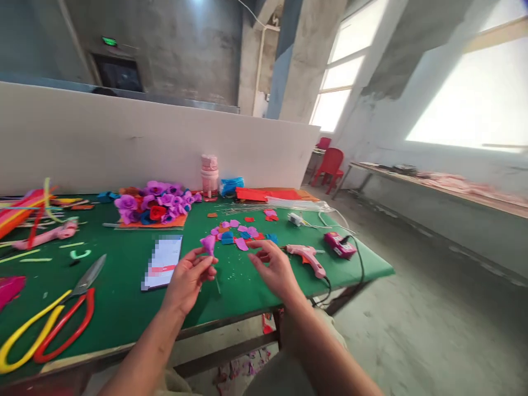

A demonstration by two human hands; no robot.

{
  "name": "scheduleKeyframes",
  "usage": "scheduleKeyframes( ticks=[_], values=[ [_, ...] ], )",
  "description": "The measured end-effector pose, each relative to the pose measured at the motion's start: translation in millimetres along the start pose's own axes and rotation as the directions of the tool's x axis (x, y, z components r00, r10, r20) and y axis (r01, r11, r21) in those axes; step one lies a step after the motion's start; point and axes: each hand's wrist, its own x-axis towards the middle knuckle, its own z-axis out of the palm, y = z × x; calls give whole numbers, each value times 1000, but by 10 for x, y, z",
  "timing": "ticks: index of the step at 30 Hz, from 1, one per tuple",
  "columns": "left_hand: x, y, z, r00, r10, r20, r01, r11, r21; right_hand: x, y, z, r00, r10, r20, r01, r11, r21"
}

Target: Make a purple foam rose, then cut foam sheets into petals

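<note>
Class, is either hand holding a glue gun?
No, the left hand pinches a purple paper flower, and a pink glue gun lies on the green table beside the open right hand.

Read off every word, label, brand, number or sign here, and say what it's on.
No text is legible.
Green lit sign on the back wall: too small to read.
Phone screen: blurred out.
Pink plug block: any markings too small.
Pink bottle: nothing readable.
</note>
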Motion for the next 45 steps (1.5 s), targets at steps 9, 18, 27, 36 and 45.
scheduleKeyframes(
  ticks=[9, 18, 27, 36, 45],
  values=[
    [22, -15, 5, 997, 43, 57, -45, 998, 43, -289, 898, -1326, 855, 490, -169, -481, 627, -613],
    [51, -151, 26, 998, 27, 54, -29, 998, 47, -79, 910, -1174, 868, 489, -88, -467, 741, -483],
    [51, -106, -17, 996, 86, 3, -86, 995, -59, -51, -24, -791, 887, 395, 238, -447, 864, 233],
    [34, -84, -56, 997, 76, -23, -78, 992, -98, -108, -250, -162, 970, 128, 208, -124, 992, -33],
    [34, -78, -69, 996, 72, -51, -76, 993, -88, -110, -360, 79, 987, -18, 157, 70, 940, -334]
  ],
)
